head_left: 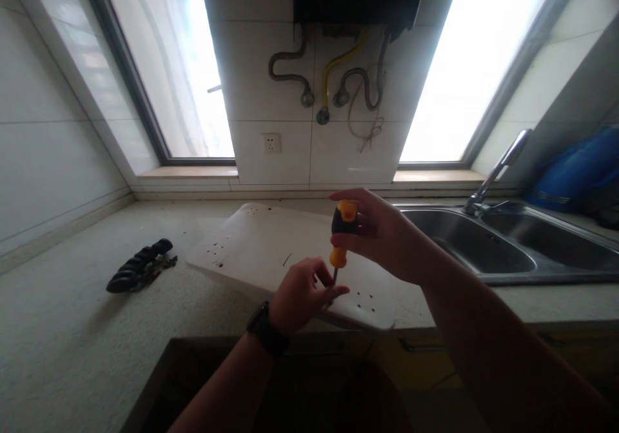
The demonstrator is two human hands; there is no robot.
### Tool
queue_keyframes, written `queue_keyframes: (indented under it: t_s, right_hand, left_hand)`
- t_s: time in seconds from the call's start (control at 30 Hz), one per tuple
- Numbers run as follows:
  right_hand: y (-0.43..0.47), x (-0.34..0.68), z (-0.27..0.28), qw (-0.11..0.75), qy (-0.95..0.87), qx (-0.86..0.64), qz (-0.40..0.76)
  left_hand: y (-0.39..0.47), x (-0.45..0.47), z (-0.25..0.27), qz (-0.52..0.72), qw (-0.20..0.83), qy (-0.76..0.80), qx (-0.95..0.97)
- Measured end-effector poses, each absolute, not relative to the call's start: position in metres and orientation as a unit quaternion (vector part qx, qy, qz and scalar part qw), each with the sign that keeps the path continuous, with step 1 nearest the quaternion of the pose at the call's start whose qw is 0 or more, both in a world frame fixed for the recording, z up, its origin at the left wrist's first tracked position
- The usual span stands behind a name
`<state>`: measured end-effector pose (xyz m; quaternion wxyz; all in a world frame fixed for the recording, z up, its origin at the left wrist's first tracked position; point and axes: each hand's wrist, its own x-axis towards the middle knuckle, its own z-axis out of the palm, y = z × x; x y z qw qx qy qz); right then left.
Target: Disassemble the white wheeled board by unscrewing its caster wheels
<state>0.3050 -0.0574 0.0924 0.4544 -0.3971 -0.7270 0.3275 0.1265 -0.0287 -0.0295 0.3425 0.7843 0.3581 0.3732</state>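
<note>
My right hand (382,233) is wrapped round the yellow and black handle of a screwdriver (340,256), which stands nearly upright with its shaft pointing down. Close to the shaft's lower end, the thumb and fingers of my left hand (309,288) are pinched together; the tip and whatever sits under it are hidden by these fingers. Both hands are over the near edge of a white board (271,240) with rounded corners, which lies on the counter. Groups of small holes show near its corners, and a short dark mark crosses its middle.
Left of the board, a row of black rounded parts (140,265) lies with small metal pieces beside it. A steel double sink (469,236) with a tap (500,165) is at the right. Pipes hang below a wall-mounted unit (358,8). A blue bag-like thing (578,169) lies far right.
</note>
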Motion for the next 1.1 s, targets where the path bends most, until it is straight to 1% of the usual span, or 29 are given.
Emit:
queue_keyframes:
  t_s: [0.1,0.23,0.37,0.53,0.7,0.8,0.93,1.1]
  right_hand:
    - [-0.057,0.311,0.093,0.448,-0.727,-0.352,0.383]
    - [-0.057,0.312,0.094,0.453,-0.719,-0.336,0.406]
    - [-0.055,0.309,0.096,0.464,-0.713,-0.319,0.418]
    - [-0.052,0.312,0.097,0.434,-0.747,-0.348,0.365]
    - [-0.050,0.310,0.095,0.416,-0.747,-0.395,0.337]
    - [-0.050,0.308,0.095,0.420,-0.740,-0.411,0.326]
    - [-0.048,0.309,0.097,0.424,-0.749,-0.386,0.332]
    - [-0.049,0.308,0.101,0.447,-0.751,-0.383,0.300]
  left_hand:
    - [-0.028,0.119,-0.024,0.348,0.403,0.309,0.788]
    - [-0.025,0.112,-0.024,0.333,0.465,0.248,0.782]
    - [-0.023,0.114,-0.026,0.336,0.445,0.266,0.786]
    - [-0.023,0.117,-0.023,0.349,0.407,0.295,0.791]
    - [-0.024,0.120,-0.022,0.350,0.378,0.325,0.793]
    - [-0.023,0.122,-0.024,0.358,0.375,0.341,0.784]
    - [-0.020,0.124,-0.029,0.386,0.377,0.355,0.763]
    - [-0.019,0.122,-0.029,0.385,0.410,0.335,0.755]
